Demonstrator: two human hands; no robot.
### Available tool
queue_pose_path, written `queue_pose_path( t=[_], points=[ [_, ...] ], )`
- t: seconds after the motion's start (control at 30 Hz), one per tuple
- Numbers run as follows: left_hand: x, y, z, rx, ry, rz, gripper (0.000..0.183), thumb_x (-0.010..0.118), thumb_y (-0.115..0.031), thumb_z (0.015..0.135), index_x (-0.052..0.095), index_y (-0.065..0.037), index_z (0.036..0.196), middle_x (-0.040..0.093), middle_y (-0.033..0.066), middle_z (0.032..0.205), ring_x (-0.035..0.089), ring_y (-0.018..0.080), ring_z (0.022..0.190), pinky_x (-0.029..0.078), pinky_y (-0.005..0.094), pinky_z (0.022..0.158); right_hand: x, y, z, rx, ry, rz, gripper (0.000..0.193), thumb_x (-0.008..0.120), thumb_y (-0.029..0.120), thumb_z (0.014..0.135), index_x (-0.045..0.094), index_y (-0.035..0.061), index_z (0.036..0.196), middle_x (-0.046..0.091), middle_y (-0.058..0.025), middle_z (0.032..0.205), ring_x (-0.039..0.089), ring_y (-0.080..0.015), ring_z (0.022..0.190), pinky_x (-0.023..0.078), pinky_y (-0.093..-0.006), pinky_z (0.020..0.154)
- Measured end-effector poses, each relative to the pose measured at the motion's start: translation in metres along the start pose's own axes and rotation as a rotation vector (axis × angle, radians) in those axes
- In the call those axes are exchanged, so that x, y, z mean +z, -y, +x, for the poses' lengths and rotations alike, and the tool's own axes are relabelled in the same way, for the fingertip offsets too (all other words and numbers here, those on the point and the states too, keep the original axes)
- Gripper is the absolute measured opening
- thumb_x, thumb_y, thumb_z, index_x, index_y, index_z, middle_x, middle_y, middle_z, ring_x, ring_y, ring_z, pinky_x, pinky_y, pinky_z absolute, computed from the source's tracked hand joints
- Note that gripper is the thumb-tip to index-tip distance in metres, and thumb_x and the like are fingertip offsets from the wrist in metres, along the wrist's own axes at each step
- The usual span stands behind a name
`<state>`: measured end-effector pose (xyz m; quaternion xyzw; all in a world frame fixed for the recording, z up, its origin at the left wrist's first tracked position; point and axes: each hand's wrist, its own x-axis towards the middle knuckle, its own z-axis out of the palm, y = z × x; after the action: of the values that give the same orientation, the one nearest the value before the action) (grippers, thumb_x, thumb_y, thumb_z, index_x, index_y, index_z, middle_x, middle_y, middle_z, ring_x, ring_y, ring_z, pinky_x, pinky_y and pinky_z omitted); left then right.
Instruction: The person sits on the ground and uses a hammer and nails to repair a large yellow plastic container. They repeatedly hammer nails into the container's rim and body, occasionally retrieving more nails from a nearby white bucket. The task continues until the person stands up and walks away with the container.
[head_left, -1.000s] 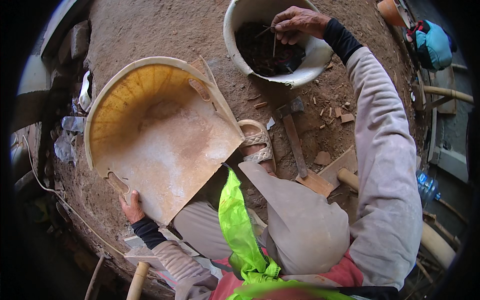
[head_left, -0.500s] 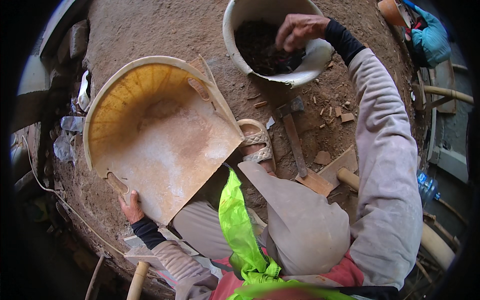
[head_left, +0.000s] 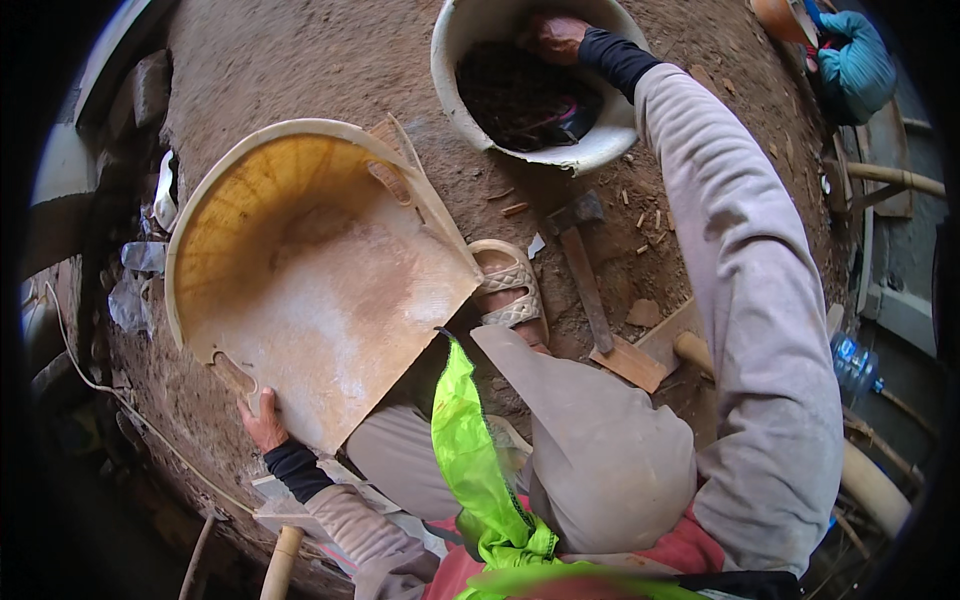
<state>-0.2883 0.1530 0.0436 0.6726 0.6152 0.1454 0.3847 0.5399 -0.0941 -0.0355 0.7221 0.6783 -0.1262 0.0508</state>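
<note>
My left hand (head_left: 264, 421) grips the near left edge of a large yellowish scoop-shaped pan (head_left: 330, 320), thumb on top beside a slot cut in it. The pan has a curved upright wall at its far side and a dusty flat floor, and its near edge rests by my leg. Farther off, my right hand (head_left: 556, 38) reaches inside a whitish tub (head_left: 450, 80) with a ragged rim. Its fingers look curled and partly lost in shadow; what they hold, if anything, is hidden. Dark loose material (head_left: 510, 100) lies in the tub beneath that hand.
A hammer (head_left: 585, 275) with a wooden handle lies on the dirt right of my sandalled foot (head_left: 510, 290), among wood chips and a board. Rubble and plastic scraps line the left. A water bottle (head_left: 855, 365), bamboo poles and a teal bundle (head_left: 857, 75) are at the right.
My right hand has moved left and farther toward the tub's far wall, its sleeve following. The left hand keeps its hold on the pan. The whole view has shifted slightly.
</note>
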Motion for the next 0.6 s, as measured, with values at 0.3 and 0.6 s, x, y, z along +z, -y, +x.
queue_pose_path(
  t=[0.3, 0.6],
  points=[
    [0.007, -0.007, 0.001, 0.006, 0.025, -0.014, 0.078, 0.075, -0.037, 0.086, 0.048, 0.007, 0.144, 0.063, 0.0167, 0.127, 0.060, 0.0270, 0.111, 0.046, 0.0369, 0.101, 0.009, 0.023, -0.013, 0.094, -0.202, 0.143, 0.034, 0.058, 0.012, 0.089, 0.075, 0.0109, 0.118, 0.073, -0.0227, 0.112, 0.071, -0.0394, 0.101, 0.054, -0.0493, 0.092],
    [0.011, -0.006, 0.003, 0.008, -0.001, 0.029, 0.080, 0.076, -0.032, 0.085, 0.045, 0.010, 0.146, 0.062, 0.0192, 0.132, 0.059, 0.0288, 0.117, 0.044, 0.0379, 0.105, 0.066, 0.014, 0.024, 0.273, -0.318, -0.098, 0.029, 0.055, 0.021, 0.096, 0.072, 0.0047, 0.112, 0.069, -0.0236, 0.115, 0.068, -0.0401, 0.101, 0.054, -0.0502, 0.091]
  ],
)
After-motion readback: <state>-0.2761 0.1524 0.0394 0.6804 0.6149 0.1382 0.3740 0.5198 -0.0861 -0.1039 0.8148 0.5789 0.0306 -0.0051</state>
